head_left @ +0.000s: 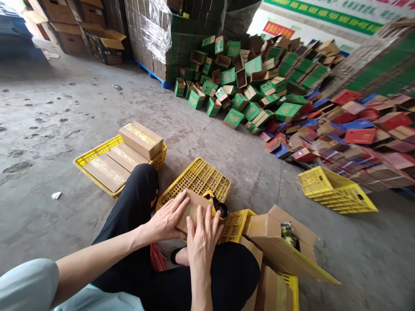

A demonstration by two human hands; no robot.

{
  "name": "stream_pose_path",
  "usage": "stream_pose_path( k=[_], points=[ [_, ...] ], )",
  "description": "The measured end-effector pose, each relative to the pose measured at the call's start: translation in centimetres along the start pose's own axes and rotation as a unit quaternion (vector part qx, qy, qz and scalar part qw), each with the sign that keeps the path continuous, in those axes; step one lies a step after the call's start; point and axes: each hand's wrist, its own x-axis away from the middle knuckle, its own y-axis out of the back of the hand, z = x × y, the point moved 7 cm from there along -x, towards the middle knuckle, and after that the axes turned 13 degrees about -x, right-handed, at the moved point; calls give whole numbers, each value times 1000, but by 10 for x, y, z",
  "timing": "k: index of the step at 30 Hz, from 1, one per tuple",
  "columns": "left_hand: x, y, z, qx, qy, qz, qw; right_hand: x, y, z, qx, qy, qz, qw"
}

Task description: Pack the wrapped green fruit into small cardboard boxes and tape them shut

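Pressing down on a small brown cardboard box [191, 206] at lower centre of the frame, both hands lie flat on it. Left hand [167, 221] comes in from the left, fingers [179, 204] stretched and spread over the box's left edge and top, not curled. Right hand [202, 239] sits on the near side, fingers [203, 218] straight and slightly apart, tips on the top face. Box pokes out beyond both sets of fingertips, toward upper centre. It rests on the near edge of an upturned yellow crate [199, 177]. Black tape dispenser [220, 207] is just right of the box. Yellow tray [84, 158] of flat cartons at centre left; open carton [279, 255] at lower right; green boxes [233, 86] piled at upper centre.
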Motion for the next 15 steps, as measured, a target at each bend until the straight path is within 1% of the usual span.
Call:
stream_pose_path(
  k=[4, 7, 9, 12, 13, 15],
  points=[
    [1, 1, 1, -14, 1, -9, 1000, -2, -16, 19, -25, 13, 15, 999],
    [2, 1, 2, -25, -1, 0, 1000, 0, -19, 18, -48, 25, 33, 998],
    [2, 0, 1, -30, -5, 11, 999, 3, -15, 7, -55, 26, 38, 997],
    [3, -1, 1, -29, -2, 21, 999, 11, -1, -21, -60, -13, 23, 998],
    [4, -1, 1, -26, 0, 23, 999, 14, 3, -28, -66, -26, 32, 997],
    [5, 0, 2, -20, 2, 27, 999, 18, 6, -37, -85, -37, 74, 993]
  ],
)
